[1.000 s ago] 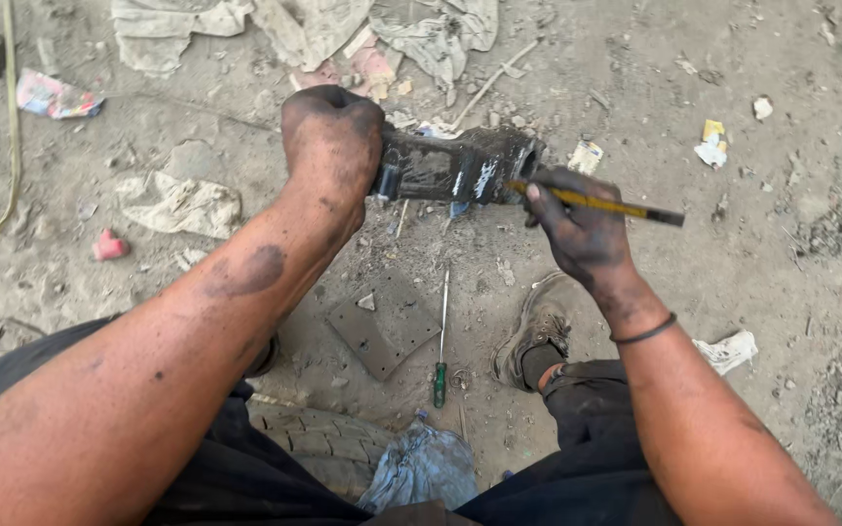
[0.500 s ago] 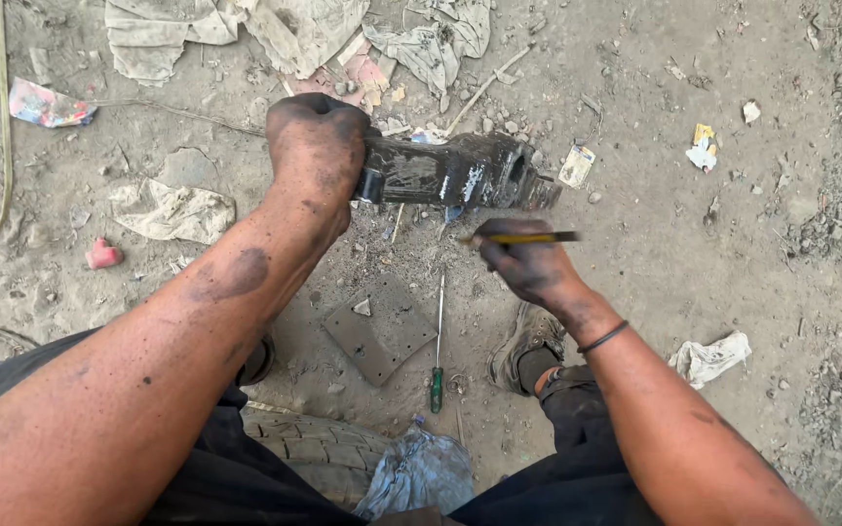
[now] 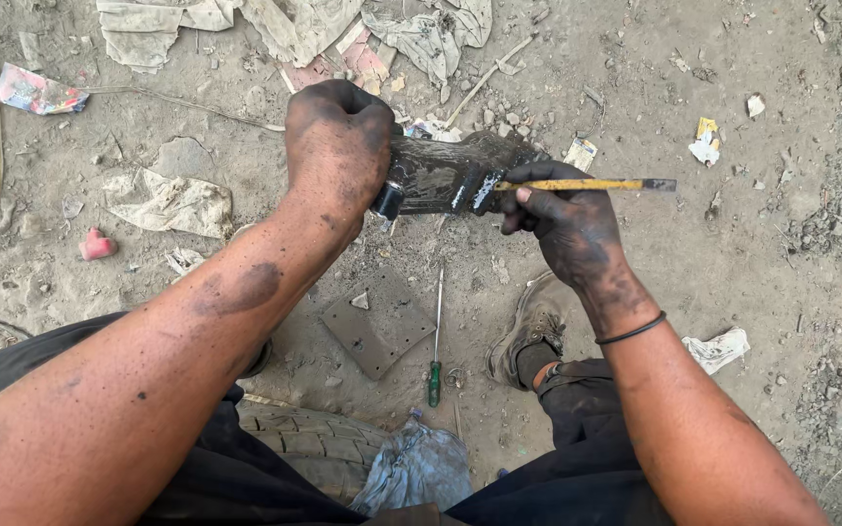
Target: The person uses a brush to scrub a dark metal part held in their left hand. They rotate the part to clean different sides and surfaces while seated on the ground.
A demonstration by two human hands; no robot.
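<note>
"Where was the part [image 3: 440, 175]?"
"Between the left hand [image 3: 338, 146] and the right hand [image 3: 562, 219]."
"And the screwdriver [image 3: 436, 341]?"
"On the ground below it, right of the plate [image 3: 377, 326], left of the shoe [image 3: 533, 326]."

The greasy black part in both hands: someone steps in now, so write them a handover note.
Left hand grips the left end of the greasy black part, held above the dirt ground.
Right hand steadies its right end and holds a yellow-handled tool, lying level, tip pointing right.
Green-handled screwdriver and grey plate lie below.
Part looks grimy all over; progress cannot be judged.
</note>
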